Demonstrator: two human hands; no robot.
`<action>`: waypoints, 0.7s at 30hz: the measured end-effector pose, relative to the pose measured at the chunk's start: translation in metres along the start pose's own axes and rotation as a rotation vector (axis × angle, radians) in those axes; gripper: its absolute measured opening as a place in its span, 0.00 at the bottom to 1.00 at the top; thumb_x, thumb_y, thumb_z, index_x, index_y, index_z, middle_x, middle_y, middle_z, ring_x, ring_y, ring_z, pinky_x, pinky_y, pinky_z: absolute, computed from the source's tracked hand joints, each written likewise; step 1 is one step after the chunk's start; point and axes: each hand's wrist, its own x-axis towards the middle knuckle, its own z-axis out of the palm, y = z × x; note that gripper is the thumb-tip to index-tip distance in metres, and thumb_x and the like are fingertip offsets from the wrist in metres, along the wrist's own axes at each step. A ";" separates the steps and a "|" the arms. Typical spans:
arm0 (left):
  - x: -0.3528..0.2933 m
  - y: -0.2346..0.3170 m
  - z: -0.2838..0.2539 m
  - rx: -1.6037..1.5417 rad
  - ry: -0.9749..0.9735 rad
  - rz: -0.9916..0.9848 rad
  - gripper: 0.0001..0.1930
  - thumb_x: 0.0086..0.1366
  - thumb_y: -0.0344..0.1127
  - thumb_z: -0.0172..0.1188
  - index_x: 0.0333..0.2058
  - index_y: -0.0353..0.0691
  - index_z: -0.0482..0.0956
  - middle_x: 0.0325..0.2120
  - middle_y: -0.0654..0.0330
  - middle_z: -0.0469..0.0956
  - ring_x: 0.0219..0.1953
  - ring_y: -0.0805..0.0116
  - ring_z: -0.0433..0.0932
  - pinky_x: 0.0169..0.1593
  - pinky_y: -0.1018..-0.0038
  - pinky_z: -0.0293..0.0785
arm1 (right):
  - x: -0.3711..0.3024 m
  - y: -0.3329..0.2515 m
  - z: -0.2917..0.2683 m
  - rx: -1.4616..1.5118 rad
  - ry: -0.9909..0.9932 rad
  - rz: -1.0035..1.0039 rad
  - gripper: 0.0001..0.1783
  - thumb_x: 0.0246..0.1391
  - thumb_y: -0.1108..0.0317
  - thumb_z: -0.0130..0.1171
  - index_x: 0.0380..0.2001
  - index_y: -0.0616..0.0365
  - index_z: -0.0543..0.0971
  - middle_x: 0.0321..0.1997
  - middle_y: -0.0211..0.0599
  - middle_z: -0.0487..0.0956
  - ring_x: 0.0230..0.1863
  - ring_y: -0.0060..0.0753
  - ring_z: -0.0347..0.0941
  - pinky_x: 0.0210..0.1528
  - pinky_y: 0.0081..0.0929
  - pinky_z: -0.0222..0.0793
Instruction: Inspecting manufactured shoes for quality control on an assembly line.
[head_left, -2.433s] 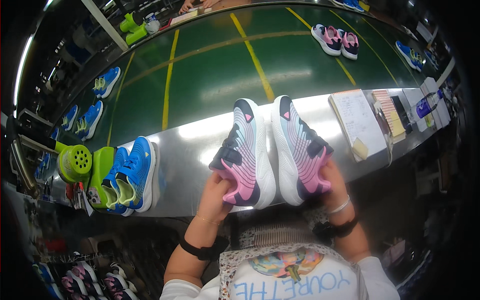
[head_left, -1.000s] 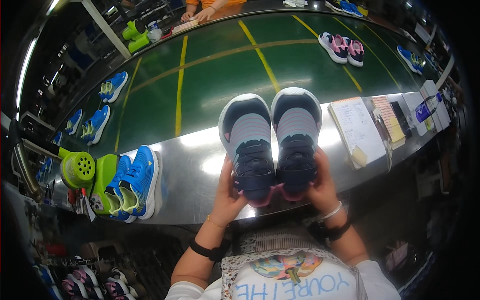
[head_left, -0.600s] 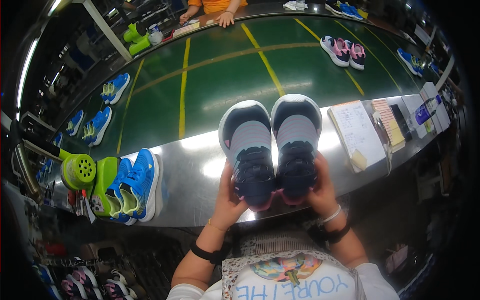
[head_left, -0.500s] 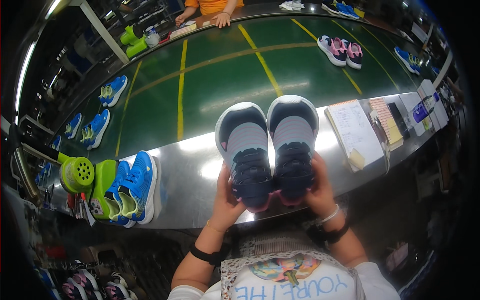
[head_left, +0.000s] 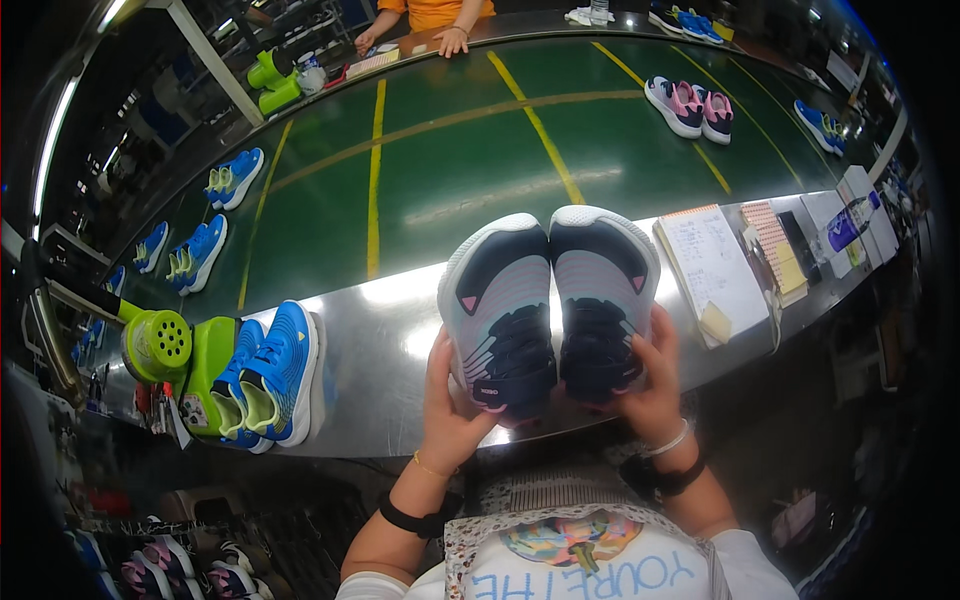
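Observation:
Two grey and navy sneakers with white soles are held up side by side above the metal ledge, toes pointing away from me. My left hand [head_left: 450, 405] grips the left sneaker [head_left: 497, 310] around its heel and outer side. In my right hand [head_left: 652, 392] is the right sneaker [head_left: 603, 300], with the thumb near the ankle collar and fingers along the outer side. Both heels are partly hidden by the hands. The toes tilt outward from each other, and pink triangles show on the outer sides.
A pair of blue sneakers [head_left: 283, 370] stands on the metal ledge [head_left: 385, 400] beside a green tool stand [head_left: 205, 375]. Notebooks [head_left: 710, 275] lie to the right. More shoes ride the green conveyor belt [head_left: 440, 150], including a pink-trimmed pair [head_left: 680, 105]. Across it, a person in orange [head_left: 455, 40] rests a hand.
Both sneakers have turned so their outer sides show more, and have shifted slightly right with my hands. The shoes on the belt appear slightly farther right.

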 end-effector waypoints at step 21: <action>0.035 0.021 -0.036 0.143 -0.031 -0.402 0.32 0.58 0.43 0.59 0.58 0.36 0.60 0.52 0.46 0.66 0.46 0.61 0.70 0.50 0.71 0.66 | 0.048 -0.028 -0.013 -0.290 -0.234 0.442 0.28 0.55 0.58 0.54 0.55 0.60 0.65 0.44 0.47 0.72 0.42 0.38 0.71 0.45 0.30 0.66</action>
